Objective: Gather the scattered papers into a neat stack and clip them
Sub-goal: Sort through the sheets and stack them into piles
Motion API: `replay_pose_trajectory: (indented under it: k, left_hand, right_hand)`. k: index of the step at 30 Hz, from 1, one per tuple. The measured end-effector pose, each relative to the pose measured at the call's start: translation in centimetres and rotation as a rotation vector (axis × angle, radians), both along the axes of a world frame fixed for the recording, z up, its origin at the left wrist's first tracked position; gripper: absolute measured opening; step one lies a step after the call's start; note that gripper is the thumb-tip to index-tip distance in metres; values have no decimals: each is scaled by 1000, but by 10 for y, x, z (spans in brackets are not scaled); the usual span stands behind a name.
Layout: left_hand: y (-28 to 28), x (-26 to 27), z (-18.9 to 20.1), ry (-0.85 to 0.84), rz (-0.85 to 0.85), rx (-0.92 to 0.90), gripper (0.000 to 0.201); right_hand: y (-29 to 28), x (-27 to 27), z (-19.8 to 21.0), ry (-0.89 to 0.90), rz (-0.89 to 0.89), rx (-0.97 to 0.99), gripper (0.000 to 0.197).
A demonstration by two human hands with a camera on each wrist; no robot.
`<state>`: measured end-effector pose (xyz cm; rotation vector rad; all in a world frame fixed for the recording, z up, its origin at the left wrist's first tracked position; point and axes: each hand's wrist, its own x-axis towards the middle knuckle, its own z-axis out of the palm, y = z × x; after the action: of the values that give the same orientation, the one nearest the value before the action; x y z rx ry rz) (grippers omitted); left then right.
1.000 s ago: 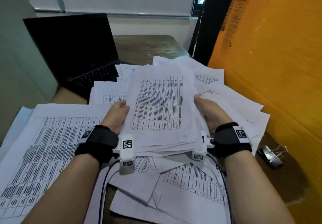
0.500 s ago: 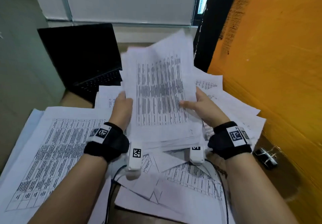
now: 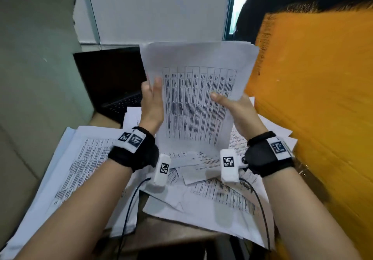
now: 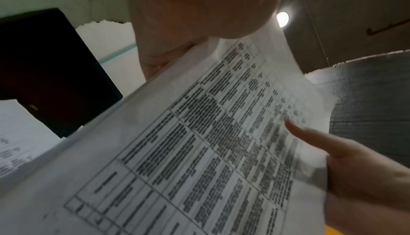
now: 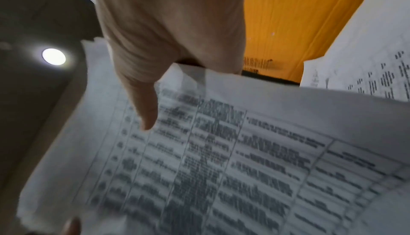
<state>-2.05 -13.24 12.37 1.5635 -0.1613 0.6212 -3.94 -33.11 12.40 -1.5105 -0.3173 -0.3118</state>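
I held the sheaf of papers point(image 3: 198, 98) upright between both hands, its lower edge standing among the loose sheets point(image 3: 212, 197) scattered over the counter point(image 3: 171, 231). My left hand point(image 3: 151, 106) lay flat along the sheaf's left edge, fingers straight and pressed against the paper; no curl of the grip showed in the head view. My right hand point(image 3: 236, 108) gripped the right edge, thumb point(image 5: 145, 109) laid across the printed table on the front face, the other fingers hidden behind the pages. The top sheet carried a dense printed grid, text blurred in both wrist views. A larger pile of printed pages point(image 3: 80, 168) lay on the counter's left side, partly under my left forearm. The counter was dark brown wood, visible only in a small bare patch near its front edge. An open black laptop point(image 3: 113, 82) stood behind the papers to the left. An orange-yellow wall point(image 3: 312, 98) ran close along the right side; a pale wall with a white panel point(image 3: 161, 9) closed the far end. A round ceiling light point(image 5: 54, 56) shone overhead.
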Motion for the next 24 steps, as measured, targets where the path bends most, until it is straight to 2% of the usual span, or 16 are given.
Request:
replay_pose_trajectory:
  k: [2,4,7,8,10,12,13,16,18,19,21,23,24]
  left_hand:
    - [-12,-8,8,-51,29,-6,34]
    - [-19,-13,21,-177,146,5,11]
    - [-11,-16,35,-290,205,34,6]
    - [-7,-15,33,-262,180,66,11]
    - [2,-13,14,-84,93,133,32]
    - [7,-11,-17,150,22,147,48]
    - [8,-10,-30,222,18,135,47]
    - [-1,-7,-42,204,76,66,20]
    - [-5,-6,-39,126,163,35,19]
    - [-4,-5,-38,115,192,35,21]
    - [4,-1,-43,176,148,71,29]
    - [15,6,-53,277,101,176,32]
    - [22,9,-56,293,104,200,25]
  right_hand:
    - [11,-3,6,-9,-29,8,40]
    - [19,-8,19,-48,-58,36,38]
    - [16,-15,35,-83,-40,33,33]
    - [10,-14,33,-40,-17,-2,39]
    - [1,-12,18,114,12,-136,60]
    - [-2,-11,-4,230,22,-228,56]
    - [2,-12,-12,247,3,-225,50]
    - [21,-15,-24,141,-76,-70,33]
    - [29,-16,-25,93,-89,-26,26]
    - [29,-15,-28,96,-76,-60,29]
    - [26,-11,-41,171,-32,-202,42]
    - [23,-6,-52,197,-86,-275,43]
    - [22,-5,-53,160,-153,-272,42]
